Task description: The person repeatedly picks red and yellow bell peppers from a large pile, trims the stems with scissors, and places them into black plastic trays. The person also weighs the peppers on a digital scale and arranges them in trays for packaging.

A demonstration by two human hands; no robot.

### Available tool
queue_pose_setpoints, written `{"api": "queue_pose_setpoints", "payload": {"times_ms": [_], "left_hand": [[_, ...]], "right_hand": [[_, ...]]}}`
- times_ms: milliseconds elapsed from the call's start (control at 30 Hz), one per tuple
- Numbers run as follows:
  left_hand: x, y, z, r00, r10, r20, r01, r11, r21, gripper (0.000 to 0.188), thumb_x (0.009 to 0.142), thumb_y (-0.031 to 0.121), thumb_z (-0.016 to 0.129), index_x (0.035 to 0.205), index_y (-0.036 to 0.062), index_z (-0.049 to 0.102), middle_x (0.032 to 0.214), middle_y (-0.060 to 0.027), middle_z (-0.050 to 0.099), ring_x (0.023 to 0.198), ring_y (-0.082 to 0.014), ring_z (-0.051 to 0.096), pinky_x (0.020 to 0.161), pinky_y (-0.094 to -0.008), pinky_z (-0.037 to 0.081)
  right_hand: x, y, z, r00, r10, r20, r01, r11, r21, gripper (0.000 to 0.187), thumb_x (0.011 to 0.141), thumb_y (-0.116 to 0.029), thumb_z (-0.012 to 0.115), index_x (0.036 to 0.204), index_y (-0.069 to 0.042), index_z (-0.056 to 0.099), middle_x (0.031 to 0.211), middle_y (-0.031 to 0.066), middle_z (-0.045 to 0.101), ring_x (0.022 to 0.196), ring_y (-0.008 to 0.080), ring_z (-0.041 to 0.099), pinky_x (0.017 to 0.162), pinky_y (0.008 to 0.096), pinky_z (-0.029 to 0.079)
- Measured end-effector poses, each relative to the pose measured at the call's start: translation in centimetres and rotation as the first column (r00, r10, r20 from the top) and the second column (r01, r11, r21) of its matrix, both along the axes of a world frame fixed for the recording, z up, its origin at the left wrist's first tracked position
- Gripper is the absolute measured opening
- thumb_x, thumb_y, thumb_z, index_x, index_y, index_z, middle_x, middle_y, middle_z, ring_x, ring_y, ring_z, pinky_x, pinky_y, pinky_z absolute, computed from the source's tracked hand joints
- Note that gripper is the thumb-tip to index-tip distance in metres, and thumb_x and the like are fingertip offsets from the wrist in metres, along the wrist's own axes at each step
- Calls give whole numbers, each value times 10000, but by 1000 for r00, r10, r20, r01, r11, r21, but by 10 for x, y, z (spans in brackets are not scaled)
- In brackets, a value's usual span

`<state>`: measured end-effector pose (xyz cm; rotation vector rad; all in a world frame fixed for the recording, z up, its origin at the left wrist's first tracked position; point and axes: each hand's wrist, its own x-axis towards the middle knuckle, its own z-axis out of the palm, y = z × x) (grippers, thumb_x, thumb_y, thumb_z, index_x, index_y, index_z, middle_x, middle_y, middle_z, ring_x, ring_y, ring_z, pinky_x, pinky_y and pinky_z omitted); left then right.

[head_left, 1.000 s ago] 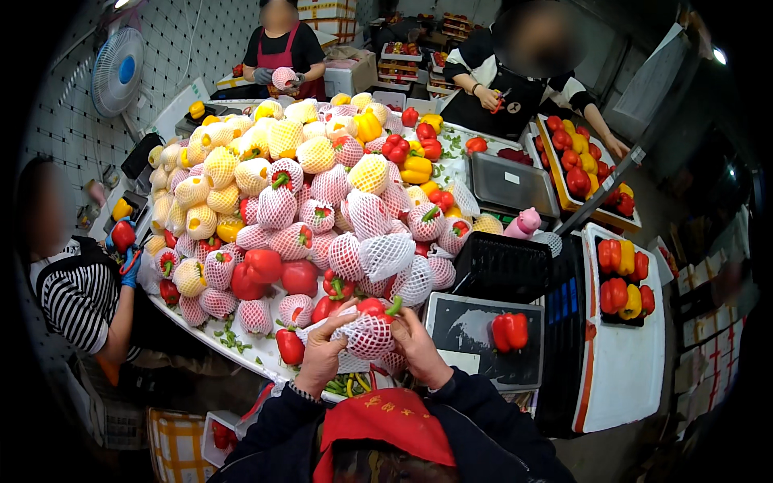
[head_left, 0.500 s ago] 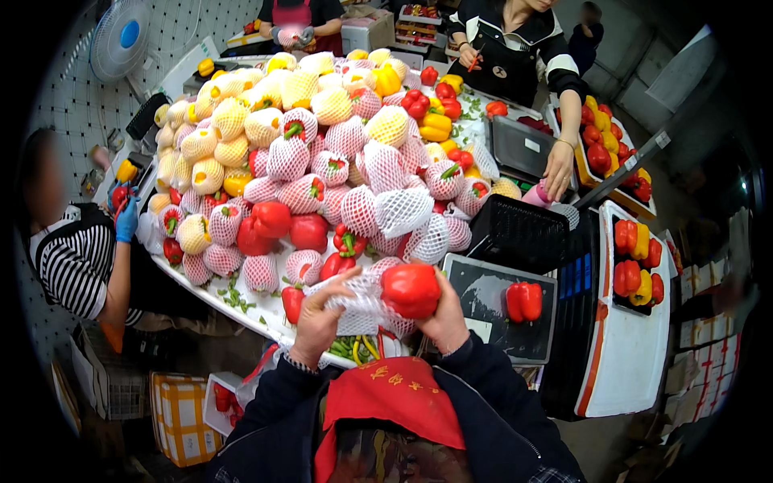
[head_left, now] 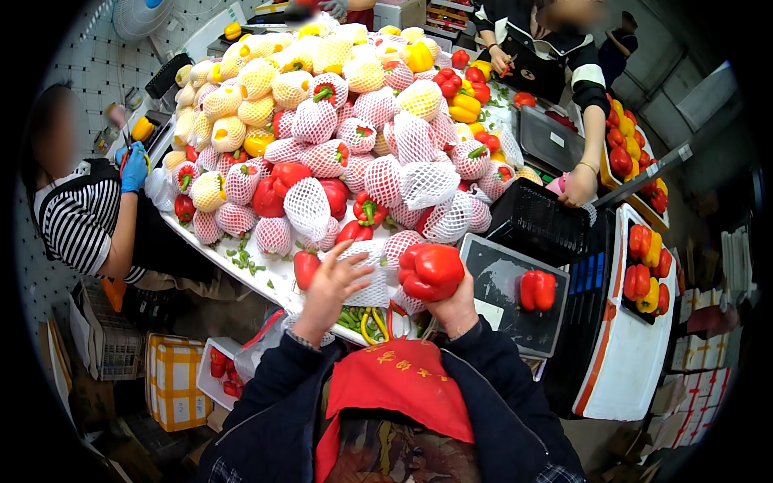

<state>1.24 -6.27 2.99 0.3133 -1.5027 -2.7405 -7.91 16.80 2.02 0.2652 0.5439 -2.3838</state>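
Observation:
My right hand (head_left: 456, 309) is closed around a bare red bell pepper (head_left: 429, 270), held over the near edge of the table. My left hand (head_left: 328, 291) is empty, its fingers spread, beside a white foam net (head_left: 371, 280). Beyond it, another white foam net (head_left: 307, 208) lies loose against large red peppers on the pile. A dark flat scale (head_left: 515, 270) to the right of my right hand carries one red bell pepper (head_left: 537, 291). Yellow-handled scissors (head_left: 375, 324) lie by the near edge, among green trimmings.
A heap of net-wrapped peppers (head_left: 314, 121) covers the white table. At right are a black basket (head_left: 535, 217) and a foam box lid (head_left: 620, 354) bearing a tray of peppers (head_left: 646, 270). One co-worker's gloved hand (head_left: 133, 165) is at left; another's hand (head_left: 578, 185) reaches near the basket.
My left hand has let go of a white foam net, which now lies on the pile ahead. The red pepper stays in my right hand. My view has shifted slightly.

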Motion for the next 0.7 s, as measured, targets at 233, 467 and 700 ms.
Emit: {"api": "queue_pose_setpoints", "payload": {"times_ms": [233, 467, 700], "left_hand": [[22, 36, 3, 996, -4, 94, 33, 950, -312, 653, 856, 183, 752, 1421, 71, 444, 1351, -147, 545, 1219, -237, 565, 1017, -366, 485], [44, 2, -70, 954, 200, 223, -246, 948, 201, 352, 962, 160, 645, 1282, 52, 543, 1234, -101, 628, 1135, -225, 637, 1020, -395, 510], [29, -21, -77, 931, 241, 275, -308, 922, 234, 380, 957, 282, 637, 1281, 145, 495, 1266, -111, 590, 1134, -333, 639, 793, -574, 599]], "right_hand": [[42, -29, 2, 830, 354, -432, -45, 813, 581, 474, 1079, -365, 466, 1381, 1, 487, 1226, 103, 646, 1092, 231, 644, 983, 341, 481], [55, -17, -46, 232, 929, -288, 258, 226, 939, 548, 934, -387, 646, 1298, 5, 527, 925, 264, 686, 821, 433, 681, 730, 487, 525], [58, -19, -120, 399, 872, -283, 171, 233, 957, 599, 892, -327, 737, 1353, -9, 523, 1027, 190, 667, 895, 281, 673, 822, 375, 538]]}}
